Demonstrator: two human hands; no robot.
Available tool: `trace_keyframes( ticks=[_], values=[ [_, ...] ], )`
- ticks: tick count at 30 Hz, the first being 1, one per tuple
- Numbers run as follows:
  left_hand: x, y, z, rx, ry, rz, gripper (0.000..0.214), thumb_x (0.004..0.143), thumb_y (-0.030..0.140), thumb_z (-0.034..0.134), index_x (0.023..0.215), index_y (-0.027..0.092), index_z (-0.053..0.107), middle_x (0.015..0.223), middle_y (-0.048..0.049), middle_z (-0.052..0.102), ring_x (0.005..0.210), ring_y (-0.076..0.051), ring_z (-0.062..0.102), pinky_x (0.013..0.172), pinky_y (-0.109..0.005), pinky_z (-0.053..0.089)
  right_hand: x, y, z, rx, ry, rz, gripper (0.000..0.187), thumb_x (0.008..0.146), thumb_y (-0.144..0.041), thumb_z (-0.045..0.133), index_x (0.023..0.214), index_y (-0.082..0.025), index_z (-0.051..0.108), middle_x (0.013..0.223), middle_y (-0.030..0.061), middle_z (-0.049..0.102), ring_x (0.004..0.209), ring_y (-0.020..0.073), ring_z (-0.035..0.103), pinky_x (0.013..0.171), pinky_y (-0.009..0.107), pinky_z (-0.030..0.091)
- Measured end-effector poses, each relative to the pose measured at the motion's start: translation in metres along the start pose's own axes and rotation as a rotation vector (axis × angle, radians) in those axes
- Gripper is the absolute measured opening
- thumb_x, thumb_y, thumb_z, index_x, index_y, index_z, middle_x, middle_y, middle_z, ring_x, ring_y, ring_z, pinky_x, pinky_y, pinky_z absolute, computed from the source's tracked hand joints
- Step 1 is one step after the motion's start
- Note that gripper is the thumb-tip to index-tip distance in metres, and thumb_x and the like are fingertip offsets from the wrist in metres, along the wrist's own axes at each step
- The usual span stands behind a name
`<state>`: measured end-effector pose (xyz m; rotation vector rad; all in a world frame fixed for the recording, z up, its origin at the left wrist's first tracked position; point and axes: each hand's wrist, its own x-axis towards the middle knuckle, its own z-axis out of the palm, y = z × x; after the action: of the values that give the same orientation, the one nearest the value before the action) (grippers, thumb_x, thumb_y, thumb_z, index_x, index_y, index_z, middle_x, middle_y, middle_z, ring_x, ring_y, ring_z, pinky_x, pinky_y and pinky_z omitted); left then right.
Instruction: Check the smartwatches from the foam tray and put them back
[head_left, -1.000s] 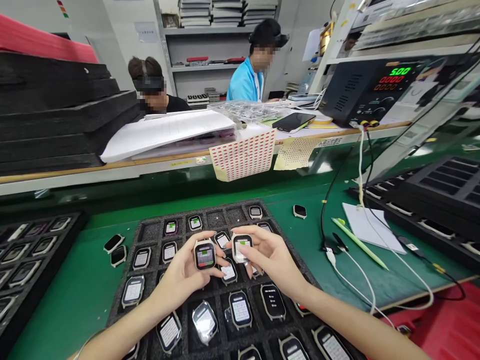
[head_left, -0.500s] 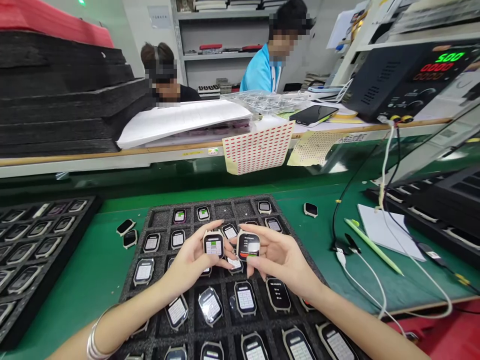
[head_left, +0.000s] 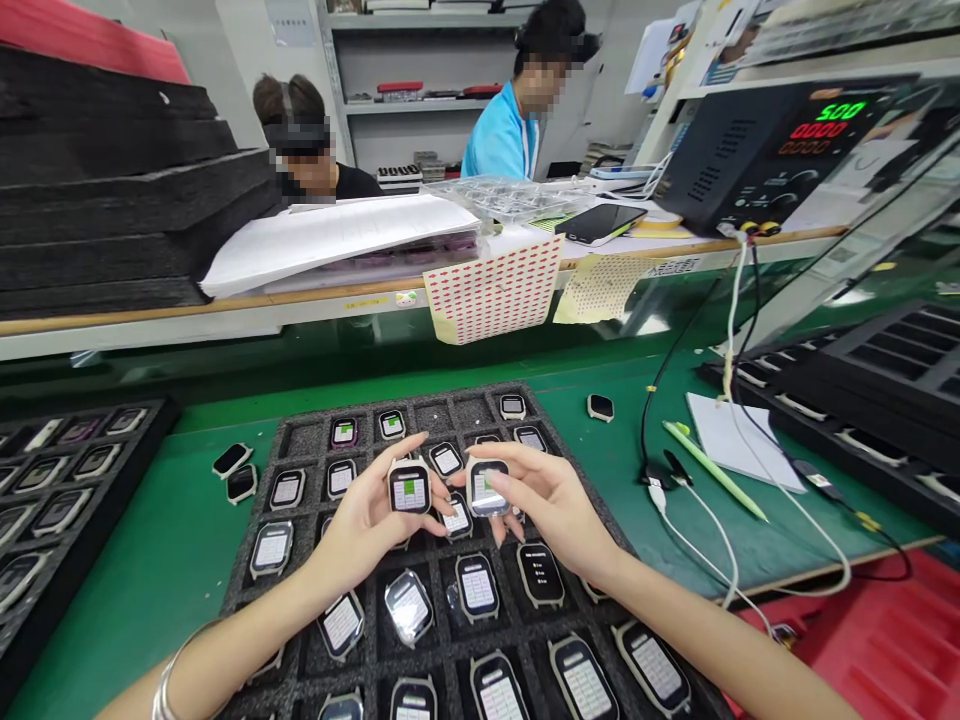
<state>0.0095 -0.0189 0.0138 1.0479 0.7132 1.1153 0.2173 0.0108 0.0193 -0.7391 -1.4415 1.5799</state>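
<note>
My left hand (head_left: 375, 505) is closed around a smartwatch case (head_left: 409, 487) without a strap, its lit screen showing a white grid with a green patch. Beside it, my right hand (head_left: 536, 490) grips a second strapless smartwatch (head_left: 486, 492), with my thumb lying on its lit screen. Both are held above a black foam tray (head_left: 300, 437). Its compartments hold several more watch cases, such as one showing a white list (head_left: 477, 587) and one with a dark menu screen (head_left: 540, 574). My hands hide part of the tray's middle.
Two loose watches (head_left: 241, 483) lie left of the tray, another watch (head_left: 600, 407) to its right. Further right are a green pen (head_left: 716, 472), white paper (head_left: 742, 440), cables (head_left: 697, 545) and a power supply (head_left: 780, 150). Two people sit beyond the shelf.
The right watch's screen has changed from a dark menu to a white grid with green, and my right thumb has moved up onto it. The whole view has shifted slightly.
</note>
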Motion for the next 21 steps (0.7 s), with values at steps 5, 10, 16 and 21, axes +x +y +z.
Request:
trace_keyframes(
  ticks=[5,10,16,21],
  values=[
    [0.0033,0.0016,0.0032,0.036,0.071,-0.023,0.049,0.087,0.023,0.058,0.133,0.015,0.041,0.085,-0.0065,0.063,0.076,-0.018,0.062,0.064,-0.031,0.057,-0.0002,0.0023,-0.0023,0.020,-0.024,-0.005,0.023,0.091,-0.026,0.058,0.112,-0.020,0.064,0.090,0.0081,0.071,0.047,0.0103,0.061,0.038,0.015,0.039],
    [0.0044,0.0010,0.0030,0.078,0.098,-0.031,0.049,0.087,0.026,0.058,0.132,0.014,0.042,0.081,-0.0055,0.062,0.073,-0.018,0.062,0.058,-0.028,0.056,-0.0010,0.0032,-0.0042,0.099,-0.112,0.003,0.034,0.087,-0.020,0.059,0.121,-0.020,0.060,0.097,0.0097,0.069,0.057,0.0144,0.066,0.042,0.017,0.044],
    [0.0009,0.0013,0.0017,0.012,0.032,-0.026,0.078,0.074,0.013,0.070,0.140,0.017,0.029,0.091,-0.0045,0.063,0.075,-0.016,0.063,0.071,-0.030,0.055,-0.0035,0.0018,0.0006,0.018,-0.117,0.018,0.048,0.083,-0.014,0.066,0.128,-0.022,0.052,0.109,0.0107,0.067,0.064,0.0131,0.067,0.045,0.017,0.047],
    [0.0020,-0.0005,0.0033,0.003,0.069,-0.043,0.078,0.079,0.017,0.068,0.143,0.018,0.023,0.091,-0.0059,0.063,0.075,-0.017,0.064,0.071,-0.031,0.055,-0.0047,-0.0026,-0.0007,-0.086,-0.128,-0.003,0.057,0.079,-0.015,0.070,0.132,-0.021,0.048,0.110,0.0101,0.065,0.071,0.0148,0.066,0.049,0.020,0.052]
  ],
)
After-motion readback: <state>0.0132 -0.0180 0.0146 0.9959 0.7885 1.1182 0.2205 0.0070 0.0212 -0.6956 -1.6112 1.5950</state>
